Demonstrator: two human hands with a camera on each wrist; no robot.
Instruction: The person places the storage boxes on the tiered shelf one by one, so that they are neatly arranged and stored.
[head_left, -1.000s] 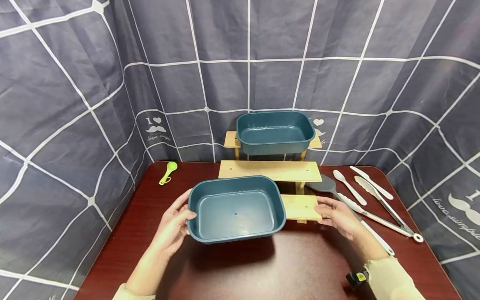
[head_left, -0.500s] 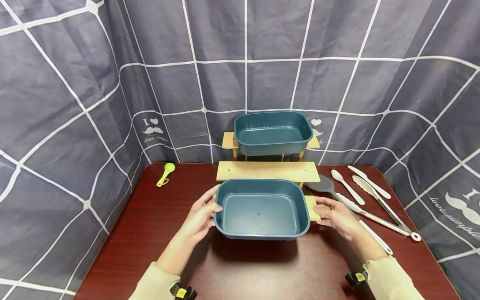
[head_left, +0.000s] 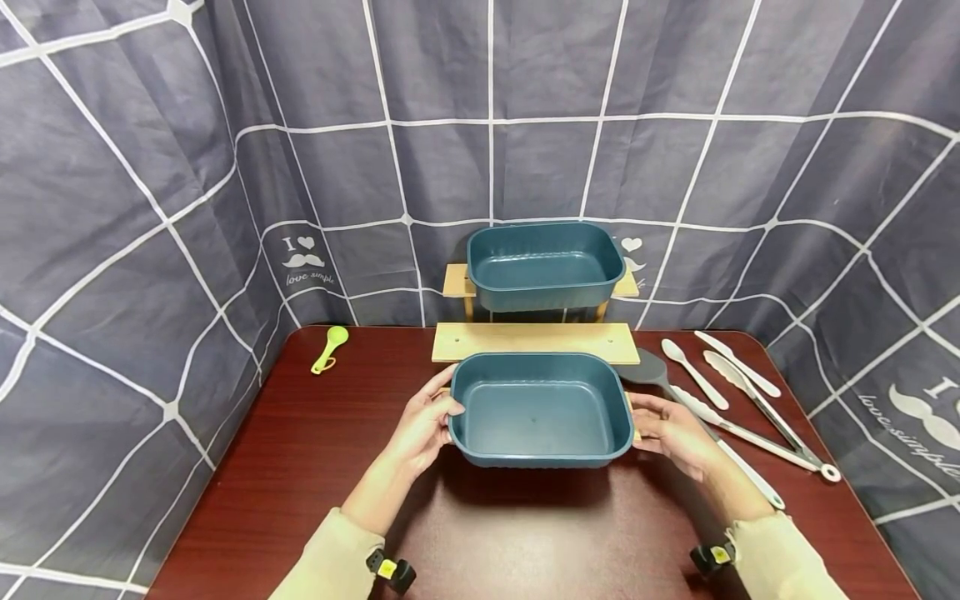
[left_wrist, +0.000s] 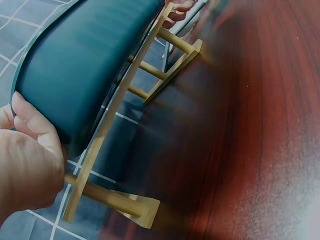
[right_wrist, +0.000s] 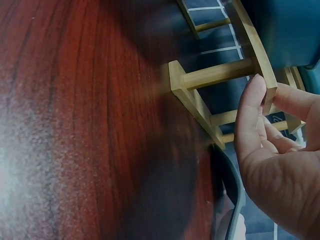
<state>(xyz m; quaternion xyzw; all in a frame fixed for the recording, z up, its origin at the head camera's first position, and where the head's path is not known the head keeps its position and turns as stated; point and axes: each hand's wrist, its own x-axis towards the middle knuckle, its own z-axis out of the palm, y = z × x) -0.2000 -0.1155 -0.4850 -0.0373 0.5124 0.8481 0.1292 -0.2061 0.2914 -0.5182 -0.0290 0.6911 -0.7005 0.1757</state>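
A rectangular dark teal tub [head_left: 532, 417] sits over the lowest step of a wooden tiered stand, covering most of it in the head view. My left hand [head_left: 422, 421] grips the tub's left end, thumb over the rim. With my right hand [head_left: 675, 429] I pinch the right end of that lowest wooden step [right_wrist: 256, 50] between thumb and fingers. In the left wrist view, the tub's underside [left_wrist: 82, 65] lies against or just above the step; contact is hard to tell. A second teal tub [head_left: 547, 267] rests on the top step.
The middle step [head_left: 532, 340] is bare wood. On the right of the red-brown table [head_left: 262, 467] lie a grey turner [head_left: 645, 367], a white spoon [head_left: 693, 371], a white knife [head_left: 738, 362] and tongs [head_left: 772, 412]. A green measuring spoon [head_left: 333, 339] lies far left. Grey gridded curtains enclose the back and sides.
My left hand has carried the front tub rightward, from partly beside the lowest step to over nearly its full length. My right hand keeps its hold on the step's end.
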